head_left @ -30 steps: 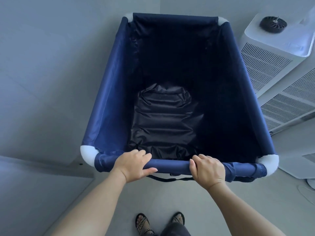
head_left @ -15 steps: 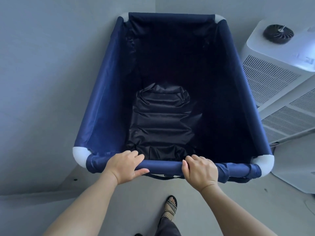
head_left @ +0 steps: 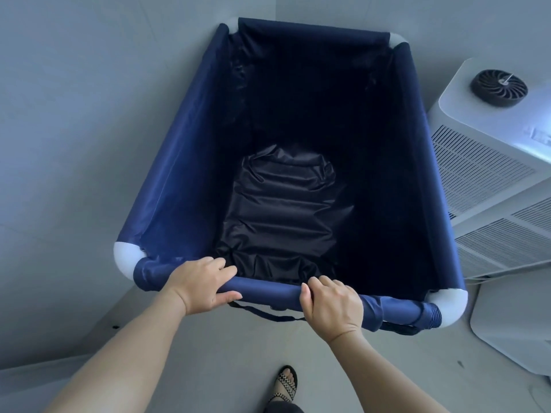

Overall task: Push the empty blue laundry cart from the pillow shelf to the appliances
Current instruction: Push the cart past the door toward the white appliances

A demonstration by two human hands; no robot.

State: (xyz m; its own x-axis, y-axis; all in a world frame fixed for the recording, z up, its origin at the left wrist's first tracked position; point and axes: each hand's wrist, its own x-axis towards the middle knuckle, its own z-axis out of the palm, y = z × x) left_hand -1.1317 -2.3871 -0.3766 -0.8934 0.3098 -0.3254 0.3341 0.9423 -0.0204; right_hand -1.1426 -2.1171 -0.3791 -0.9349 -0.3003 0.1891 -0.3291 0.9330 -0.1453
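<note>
The blue laundry cart (head_left: 185,162) fills the middle of the view, a navy fabric bin on a frame with white corner joints. Only crumpled dark lining lies on its floor. My left hand (head_left: 200,286) is wrapped over the near rail, left of centre. My right hand (head_left: 332,304) grips the same rail further right. The cart's far end sits in a wall corner. White appliances (head_left: 489,162) with vent grilles stand right beside its right side.
A grey wall (head_left: 89,114) runs close along the cart's left side. A small black fan (head_left: 499,88) rests on top of the nearest appliance. Another white unit (head_left: 512,329) stands at lower right. My sandalled foot (head_left: 284,383) is on the grey floor behind the cart.
The cart has rolled forward and swung slightly, its far end now closer to the wall corner. The appliances have shifted lower and nearer on the right. I have taken a step; both hands keep their grip.
</note>
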